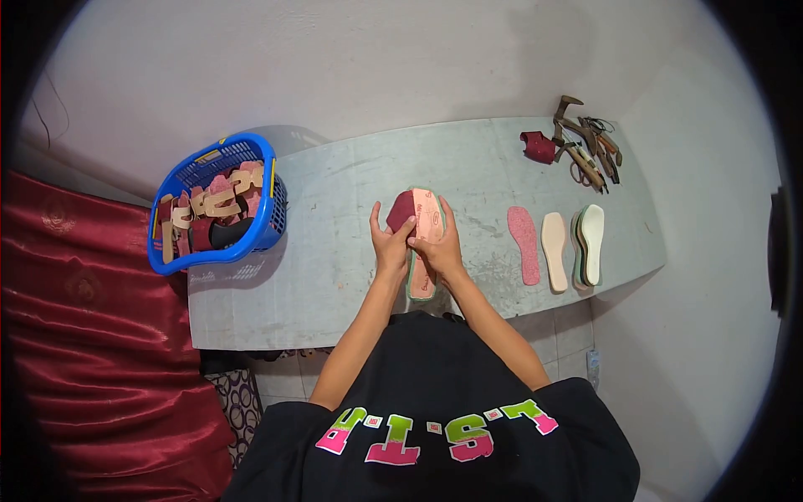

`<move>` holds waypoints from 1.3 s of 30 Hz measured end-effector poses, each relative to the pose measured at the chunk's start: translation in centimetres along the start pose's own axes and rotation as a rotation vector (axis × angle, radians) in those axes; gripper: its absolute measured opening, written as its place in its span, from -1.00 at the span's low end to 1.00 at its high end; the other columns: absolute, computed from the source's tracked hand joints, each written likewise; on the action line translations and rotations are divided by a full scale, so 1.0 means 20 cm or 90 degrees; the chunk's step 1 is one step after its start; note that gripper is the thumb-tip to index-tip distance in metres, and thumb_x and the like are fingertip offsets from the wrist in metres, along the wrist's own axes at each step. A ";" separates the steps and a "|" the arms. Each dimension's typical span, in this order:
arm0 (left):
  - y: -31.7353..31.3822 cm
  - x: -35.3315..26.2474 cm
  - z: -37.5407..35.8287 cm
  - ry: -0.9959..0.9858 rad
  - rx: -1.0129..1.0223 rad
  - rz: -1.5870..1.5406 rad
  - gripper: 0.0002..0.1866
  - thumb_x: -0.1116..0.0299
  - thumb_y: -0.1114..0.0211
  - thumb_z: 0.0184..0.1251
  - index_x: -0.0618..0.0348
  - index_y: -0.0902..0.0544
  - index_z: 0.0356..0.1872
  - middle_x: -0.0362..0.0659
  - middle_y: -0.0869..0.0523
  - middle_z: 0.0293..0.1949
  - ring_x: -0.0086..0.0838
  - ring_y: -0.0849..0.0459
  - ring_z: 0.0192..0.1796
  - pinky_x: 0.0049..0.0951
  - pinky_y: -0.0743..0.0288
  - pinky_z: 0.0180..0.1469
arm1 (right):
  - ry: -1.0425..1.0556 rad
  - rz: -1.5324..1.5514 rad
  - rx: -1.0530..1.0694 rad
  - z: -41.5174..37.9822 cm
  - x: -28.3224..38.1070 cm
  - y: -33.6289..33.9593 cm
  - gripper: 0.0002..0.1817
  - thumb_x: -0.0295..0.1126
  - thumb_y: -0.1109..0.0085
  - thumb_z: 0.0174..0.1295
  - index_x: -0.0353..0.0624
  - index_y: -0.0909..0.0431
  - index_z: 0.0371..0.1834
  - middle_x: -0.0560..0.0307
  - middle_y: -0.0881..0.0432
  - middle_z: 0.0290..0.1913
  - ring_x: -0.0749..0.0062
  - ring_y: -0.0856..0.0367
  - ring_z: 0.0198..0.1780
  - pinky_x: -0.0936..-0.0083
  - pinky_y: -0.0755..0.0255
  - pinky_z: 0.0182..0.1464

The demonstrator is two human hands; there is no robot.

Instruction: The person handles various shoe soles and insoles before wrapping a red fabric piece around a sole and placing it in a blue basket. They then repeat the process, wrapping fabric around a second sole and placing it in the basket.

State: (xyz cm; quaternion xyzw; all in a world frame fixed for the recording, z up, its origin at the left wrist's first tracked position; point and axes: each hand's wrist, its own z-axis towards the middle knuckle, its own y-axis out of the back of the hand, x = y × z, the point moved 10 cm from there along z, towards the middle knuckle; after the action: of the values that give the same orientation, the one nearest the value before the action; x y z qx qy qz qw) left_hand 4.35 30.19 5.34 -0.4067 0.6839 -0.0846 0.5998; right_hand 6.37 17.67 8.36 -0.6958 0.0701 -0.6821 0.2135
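In the head view, a pink insole (424, 289) with dark printing and a greenish edge is held between my two hands above the table. A maroon strap piece (402, 211) lies over the left half of its wide end. My left hand (391, 247) grips the left side, its thumb pressing on the maroon piece. On the other side, my right hand (443, 247) has its fingers along the insole's right edge and its thumb across the middle. The undersides of both the insole and the fingers are hidden.
At right lie a pink speckled insole (524, 247), a beige insole (554, 251) and a stack of soles with a white one (592, 243) on top. Behind them are hand tools (583, 151) and a maroon upper (538, 147). A blue basket (266, 213) of sandal parts stands left.
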 end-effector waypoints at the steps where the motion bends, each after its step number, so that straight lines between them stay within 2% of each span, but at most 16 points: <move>1: 0.02 -0.02 0.01 -0.034 -0.018 0.017 -0.04 0.70 -0.40 0.24 0.00 -0.03 0.56 0.20 -0.61 0.10 -0.21 -0.71 0.07 -0.28 -0.67 0.08 | 0.011 -0.017 0.009 0.00 0.01 -0.01 0.14 -0.74 -0.43 -0.08 -0.15 0.03 0.62 -0.16 -0.42 0.37 0.17 -0.53 0.32 0.33 -0.55 0.28; 6: 0.03 -0.08 -0.01 -0.108 -0.107 0.046 -0.16 0.73 -0.37 0.22 0.05 -0.19 0.49 0.21 -0.61 0.07 -0.21 -0.73 0.00 -0.30 -0.69 0.01 | 0.048 -0.033 0.026 0.01 0.01 -0.05 0.11 -0.76 -0.34 -0.09 -0.20 0.02 0.61 -0.21 -0.40 0.38 0.11 -0.49 0.36 0.29 -0.49 0.34; 9: 0.08 -0.06 0.02 -0.095 -0.161 0.039 -0.20 0.71 -0.40 0.20 0.05 -0.24 0.44 0.17 -0.61 0.05 -0.20 -0.73 -0.02 -0.29 -0.69 -0.04 | 0.052 -0.062 0.026 0.01 -0.01 -0.06 0.10 -0.73 -0.34 -0.09 -0.19 0.01 0.61 -0.21 -0.39 0.39 0.11 -0.47 0.38 0.29 -0.47 0.35; 11: 0.12 -0.03 0.02 -0.021 -0.213 0.037 -0.21 0.68 -0.44 0.18 0.06 -0.27 0.41 0.13 -0.61 0.04 -0.20 -0.72 -0.02 -0.27 -0.70 -0.04 | 0.050 -0.085 0.027 0.00 -0.01 -0.06 0.10 -0.71 -0.35 -0.09 -0.18 0.00 0.61 -0.20 -0.39 0.40 0.11 -0.46 0.39 0.29 -0.46 0.35; 15: 0.19 0.02 0.07 0.002 -0.227 0.004 -0.21 0.65 -0.45 0.18 0.10 -0.28 0.42 0.15 -0.61 0.07 -0.17 -0.72 -0.03 -0.25 -0.70 -0.04 | 0.070 -0.180 0.047 -0.03 0.05 -0.08 0.09 -0.67 -0.38 -0.09 -0.15 -0.03 0.61 -0.16 -0.37 0.42 0.10 -0.46 0.39 0.27 -0.41 0.39; 18: 0.25 0.08 0.12 0.049 -0.233 0.001 -0.36 0.59 -0.43 0.23 0.25 -0.38 0.34 0.11 -0.64 0.08 -0.21 -0.73 -0.02 -0.23 -0.71 -0.04 | 0.076 -0.239 0.066 -0.04 0.07 -0.10 0.08 -0.63 -0.41 -0.08 -0.16 -0.06 0.61 -0.13 -0.33 0.46 0.10 -0.42 0.42 0.27 -0.32 0.45; 20: 0.26 0.18 0.21 0.088 -0.118 -0.075 -0.56 0.50 -0.41 0.28 0.37 -0.54 0.17 0.03 -0.71 0.01 -0.26 -0.76 -0.07 -0.25 -0.71 -0.06 | 0.074 -0.233 0.074 -0.05 0.07 -0.10 0.07 -0.60 -0.42 -0.08 -0.14 -0.09 0.60 -0.12 -0.34 0.47 0.09 -0.41 0.43 0.27 -0.27 0.48; 21: 0.24 0.16 0.20 0.089 -0.119 -0.076 -0.56 0.50 -0.41 0.28 0.37 -0.54 0.17 0.03 -0.71 0.01 -0.26 -0.76 -0.07 -0.25 -0.71 -0.06 | 0.058 -0.245 0.090 -0.05 0.08 -0.12 0.06 -0.58 -0.42 -0.07 -0.11 -0.10 0.60 -0.13 -0.36 0.46 0.10 -0.40 0.45 0.28 -0.26 0.48; 23: 0.24 0.17 0.15 0.167 -0.165 -0.067 -0.70 0.43 -0.40 0.32 0.37 -0.64 0.00 -0.05 -0.75 -0.10 -0.32 -0.77 -0.13 -0.30 -0.71 -0.09 | 0.041 -0.258 0.107 -0.06 0.08 -0.13 0.05 -0.57 -0.41 -0.05 -0.09 -0.12 0.60 -0.13 -0.38 0.46 0.11 -0.39 0.46 0.29 -0.25 0.48; 27: 0.23 0.19 0.16 0.196 -0.145 -0.128 -0.73 0.40 -0.43 0.31 0.32 -0.67 -0.05 -0.06 -0.76 -0.16 -0.31 -0.77 -0.20 -0.33 -0.70 -0.12 | 0.084 -0.313 0.134 -0.07 0.11 -0.17 0.03 -0.58 -0.40 -0.05 -0.02 -0.14 0.60 -0.16 -0.46 0.41 0.07 -0.44 0.43 0.29 -0.30 0.44; 29: 0.24 0.16 0.15 0.166 -0.168 -0.098 -0.67 0.33 -0.46 0.32 0.30 -0.65 0.00 -0.06 -0.75 -0.11 -0.35 -0.76 -0.15 -0.34 -0.69 -0.08 | 0.098 -0.326 0.142 -0.07 0.11 -0.18 0.04 -0.62 -0.37 -0.05 0.04 -0.13 0.60 -0.20 -0.51 0.37 0.04 -0.49 0.40 0.28 -0.35 0.40; 33: 0.20 0.09 0.17 0.088 -0.117 -0.059 -0.46 0.28 -0.48 0.31 0.32 -0.52 0.21 -0.03 -0.70 0.02 -0.35 -0.73 -0.01 -0.33 -0.67 0.03 | 0.122 -0.264 0.085 -0.04 0.03 -0.09 0.06 -0.62 -0.42 -0.08 -0.11 -0.10 0.60 -0.13 -0.43 0.41 0.07 -0.48 0.39 0.28 -0.37 0.40; 35: 0.15 0.01 0.13 0.065 -0.117 -0.017 -0.22 0.31 -0.48 0.32 0.28 -0.26 0.45 0.04 -0.62 0.15 -0.31 -0.67 0.12 -0.31 -0.63 0.13 | 0.152 -0.255 0.067 -0.03 0.06 -0.08 0.09 -0.62 -0.44 -0.09 -0.16 -0.07 0.60 -0.12 -0.40 0.43 0.09 -0.48 0.39 0.27 -0.39 0.39; 36: 0.13 0.01 0.10 0.064 -0.116 -0.020 -0.22 0.31 -0.48 0.32 0.28 -0.26 0.45 0.04 -0.62 0.15 -0.31 -0.67 0.12 -0.31 -0.63 0.13 | 0.109 -0.170 0.061 -0.03 0.07 -0.08 0.10 -0.64 -0.43 -0.08 -0.19 -0.03 0.60 -0.13 -0.37 0.43 0.09 -0.48 0.37 0.27 -0.42 0.38; 38: 0.06 -0.03 0.05 0.025 -0.060 0.030 -0.08 0.39 -0.47 0.32 0.18 -0.04 0.57 0.09 -0.58 0.19 -0.24 -0.65 0.16 -0.26 -0.61 0.18 | 0.063 -0.087 0.053 -0.03 0.06 -0.07 0.12 -0.66 -0.43 -0.07 -0.22 0.02 0.61 -0.15 -0.35 0.42 0.10 -0.48 0.36 0.26 -0.45 0.37; 39: 0.05 -0.03 0.03 0.035 -0.039 0.020 0.00 0.45 -0.45 0.32 0.05 0.08 0.61 0.16 -0.59 0.19 -0.23 -0.65 0.17 -0.23 -0.59 0.20 | 0.043 -0.055 0.037 -0.02 0.05 -0.05 0.12 -0.67 -0.42 -0.04 -0.20 0.06 0.62 -0.17 -0.35 0.41 0.11 -0.49 0.36 0.25 -0.47 0.36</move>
State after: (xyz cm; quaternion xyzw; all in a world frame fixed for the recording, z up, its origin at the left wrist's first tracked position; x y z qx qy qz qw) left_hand 4.42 31.40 5.02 -0.4117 0.7089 -0.0651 0.5690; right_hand 5.76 18.17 9.61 -0.6683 0.0273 -0.7157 0.2010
